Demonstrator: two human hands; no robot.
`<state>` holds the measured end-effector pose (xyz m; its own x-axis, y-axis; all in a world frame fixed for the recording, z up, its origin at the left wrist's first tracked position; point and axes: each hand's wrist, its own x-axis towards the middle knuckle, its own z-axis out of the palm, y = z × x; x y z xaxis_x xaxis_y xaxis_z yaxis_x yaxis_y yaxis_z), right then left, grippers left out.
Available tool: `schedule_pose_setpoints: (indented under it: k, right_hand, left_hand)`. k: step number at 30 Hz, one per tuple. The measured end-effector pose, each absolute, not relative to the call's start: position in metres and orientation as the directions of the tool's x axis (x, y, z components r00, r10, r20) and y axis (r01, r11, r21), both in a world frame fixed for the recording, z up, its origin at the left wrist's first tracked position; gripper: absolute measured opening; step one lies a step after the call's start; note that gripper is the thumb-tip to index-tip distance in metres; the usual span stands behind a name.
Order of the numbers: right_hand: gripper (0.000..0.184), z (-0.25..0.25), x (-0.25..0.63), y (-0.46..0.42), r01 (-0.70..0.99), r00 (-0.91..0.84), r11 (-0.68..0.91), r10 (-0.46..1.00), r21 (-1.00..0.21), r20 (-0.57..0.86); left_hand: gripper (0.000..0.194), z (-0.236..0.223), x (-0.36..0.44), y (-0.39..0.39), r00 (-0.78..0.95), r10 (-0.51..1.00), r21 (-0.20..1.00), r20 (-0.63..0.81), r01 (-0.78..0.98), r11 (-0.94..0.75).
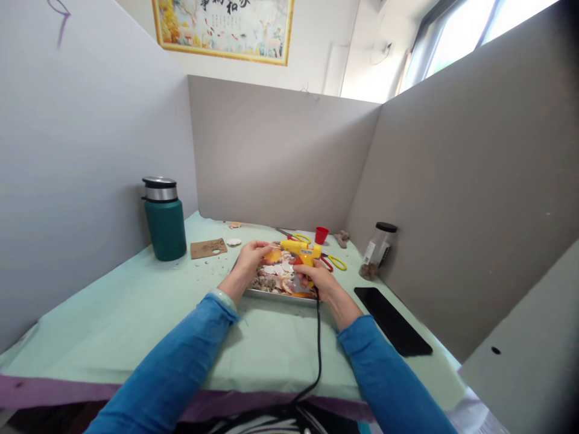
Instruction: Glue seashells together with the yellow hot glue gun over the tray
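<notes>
My right hand (pixel 312 276) is wrapped around the handle of a yellow hot glue gun (pixel 301 248), whose nozzle points left. A black cord (pixel 319 349) runs from its handle down over the table's front edge. Between the fingers of my left hand (pixel 252 259) is an orange shell piece (pixel 273 255), close by the nozzle. I cannot tell whether nozzle and piece touch. Beneath both hands lies a shallow metal tray (pixel 283 296) of shells and small stones, partly covered by my hands.
Scissors with yellow handles (pixel 337 262) lie behind the tray, near a red cup (pixel 321 235). At left stand a green bottle (pixel 165 229) and brown cardboard (pixel 208 248). A clear jar (pixel 375 253) and a black flat slab (pixel 391 319) are at right. Grey partitions (pixel 284 150) enclose the table.
</notes>
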<state>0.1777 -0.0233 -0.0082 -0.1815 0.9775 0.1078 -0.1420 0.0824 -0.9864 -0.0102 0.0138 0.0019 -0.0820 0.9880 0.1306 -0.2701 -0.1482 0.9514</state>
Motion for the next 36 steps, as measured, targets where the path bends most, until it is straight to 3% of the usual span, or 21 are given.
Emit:
schedule_pose_setpoints:
  k: [7,14,18,22,27,36]
  right_hand:
    - [0.030,-0.010,0.180,-0.022,-0.108,-0.190,0.112,0.973,-0.988,0.131]
    - [0.034,-0.009,0.179,-0.025,-0.109,-0.200,0.173,0.961,-0.979,0.192]
    - [0.036,0.002,0.174,-0.026,-0.095,-0.116,0.313,0.939,-0.945,0.323]
    - [0.040,0.010,0.159,-0.014,0.037,-0.030,0.377,0.926,-0.925,0.376]
    - [0.037,0.002,0.145,0.000,0.096,0.081,0.391,0.913,-0.915,0.399]
    - [0.038,-0.003,0.147,-0.004,0.038,0.148,0.403,0.903,-0.914,0.404]
  left_hand:
    - [0.026,0.003,-0.009,0.012,-0.063,0.991,0.961,0.115,-0.247,-0.128]
    - [0.027,0.000,-0.012,0.014,-0.072,0.989,0.930,0.133,-0.336,-0.149]
    - [0.033,-0.001,-0.012,0.015,-0.085,0.987,0.950,0.135,-0.271,-0.153]
    - [0.034,0.000,-0.011,0.016,-0.064,0.988,0.954,0.138,-0.261,-0.150]
    - [0.034,-0.003,-0.011,0.016,-0.026,0.988,0.953,0.151,-0.260,-0.152]
    - [0.042,-0.001,-0.009,0.009,0.056,0.982,0.966,0.180,-0.198,-0.166]
